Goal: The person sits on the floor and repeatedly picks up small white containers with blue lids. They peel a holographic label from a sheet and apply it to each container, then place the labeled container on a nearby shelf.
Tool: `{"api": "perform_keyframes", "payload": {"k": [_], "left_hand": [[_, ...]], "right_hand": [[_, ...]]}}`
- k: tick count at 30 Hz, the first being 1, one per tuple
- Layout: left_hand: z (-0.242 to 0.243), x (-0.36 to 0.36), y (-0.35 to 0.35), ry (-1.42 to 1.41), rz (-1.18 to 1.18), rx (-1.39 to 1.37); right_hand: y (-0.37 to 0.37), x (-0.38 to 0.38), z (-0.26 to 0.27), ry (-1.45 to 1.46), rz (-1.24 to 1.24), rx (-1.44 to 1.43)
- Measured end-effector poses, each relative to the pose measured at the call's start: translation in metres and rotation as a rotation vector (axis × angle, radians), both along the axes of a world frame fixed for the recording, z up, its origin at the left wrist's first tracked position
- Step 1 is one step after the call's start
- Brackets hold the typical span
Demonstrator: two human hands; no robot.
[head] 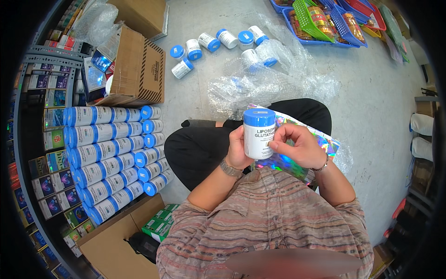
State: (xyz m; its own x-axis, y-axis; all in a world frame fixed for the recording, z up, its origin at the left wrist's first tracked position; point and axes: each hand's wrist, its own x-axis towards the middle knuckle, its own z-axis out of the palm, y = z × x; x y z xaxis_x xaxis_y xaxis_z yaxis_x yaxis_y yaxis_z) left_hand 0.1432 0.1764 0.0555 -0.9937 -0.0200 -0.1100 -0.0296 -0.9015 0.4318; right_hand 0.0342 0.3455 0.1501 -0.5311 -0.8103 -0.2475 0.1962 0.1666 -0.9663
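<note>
A white supplement jar with a blue lid [256, 139] stands upright in my left hand [238, 148], whose fingers wrap its left side. Thumb and forefinger of my right hand [301, 144] meet at the jar's front label, on its right side; a small gold sticker [268, 144] shows at the thumb tip. Whether the fingers pinch the sticker or press it cannot be told. Beneath both hands, a sheet of shiny holographic stickers [324, 141] lies across my lap.
Stacked blue-lidded jars [104, 153] fill the left side beside metal shelving [48, 55]. Several loose jars [209, 42] and crumpled bubble wrap [275, 82] lie on the floor ahead. An open cardboard box [129, 66] stands upper left; plastic baskets [310, 42] sit upper right.
</note>
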Motion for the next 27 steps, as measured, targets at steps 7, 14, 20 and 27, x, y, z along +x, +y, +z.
{"api": "perform_keyframes", "payload": {"k": [7, 14, 20, 27], "left_hand": [[0.007, 0.006, -0.003, 0.091, -0.13, 0.2], [0.04, 0.026, -0.073, 0.089, 0.148, -0.414], [0.083, 0.096, -0.207, -0.46, 0.677, -1.52], [0.054, 0.156, -0.288, -1.177, 0.392, -2.253]], "right_hand": [[0.006, -0.004, -0.009, -0.048, 0.021, 0.089], [0.038, -0.012, -0.023, 0.001, -0.135, 0.139], [0.063, -0.025, -0.027, -0.016, -0.21, 0.1], [0.065, -0.026, -0.023, 0.025, -0.215, 0.084]]}}
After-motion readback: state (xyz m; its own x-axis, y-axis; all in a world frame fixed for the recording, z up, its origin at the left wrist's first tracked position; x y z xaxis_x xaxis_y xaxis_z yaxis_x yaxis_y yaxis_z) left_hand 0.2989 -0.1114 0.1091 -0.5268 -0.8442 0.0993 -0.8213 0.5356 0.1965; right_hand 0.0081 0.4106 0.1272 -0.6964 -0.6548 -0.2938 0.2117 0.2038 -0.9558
